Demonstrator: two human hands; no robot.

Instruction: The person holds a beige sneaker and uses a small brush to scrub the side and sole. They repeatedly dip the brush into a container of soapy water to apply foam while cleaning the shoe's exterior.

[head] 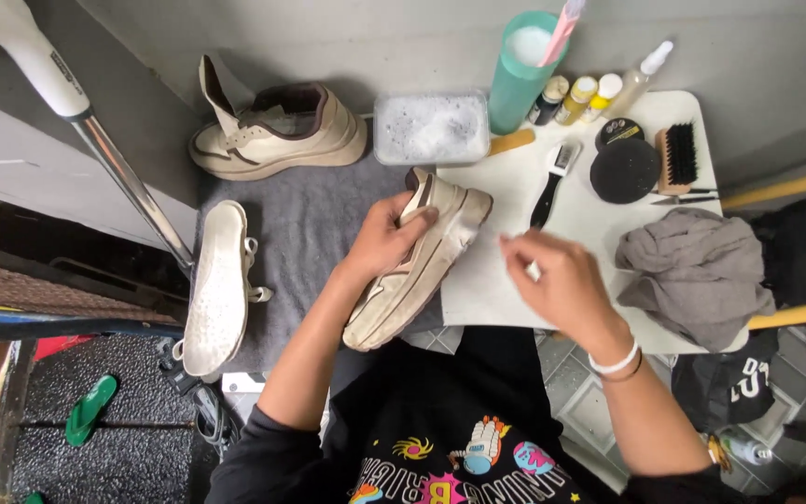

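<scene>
My left hand (384,241) grips a dirty cream sneaker (419,261) by its collar, holding it on its side over the grey mat (300,224) and the white board (496,280). My right hand (557,280) hovers to the right of the shoe above the white board, fingers pinched on a small white item I cannot make out. A black-handled brush (552,187) lies just beyond my right hand.
A second cream sneaker (277,131) stands at the back left, an insole with laces (216,289) lies at left. A tub of soapy water (431,128), a teal cup (522,70), small bottles (576,98), a black sponge (624,171), a wooden brush (676,159) and a grey cloth (697,271) lie around.
</scene>
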